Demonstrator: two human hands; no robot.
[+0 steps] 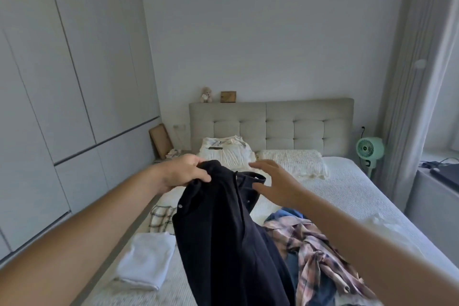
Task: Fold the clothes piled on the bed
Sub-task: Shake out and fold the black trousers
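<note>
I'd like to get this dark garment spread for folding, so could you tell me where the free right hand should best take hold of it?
Probably the top edge of the dark garment, near its open collar, coming in from the right. The left hand already grips the other top corner, the cloth hangs down from there, and the open right hand hovers beside that edge.

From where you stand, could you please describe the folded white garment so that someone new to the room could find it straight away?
Start at the bed and follow its left edge, the side nearest the wardrobe doors. The folded white garment lies flat there, just in front of a folded checked piece. It is the only plain white, neatly squared item, unlike the crumpled plaid shirt to its right.
</note>
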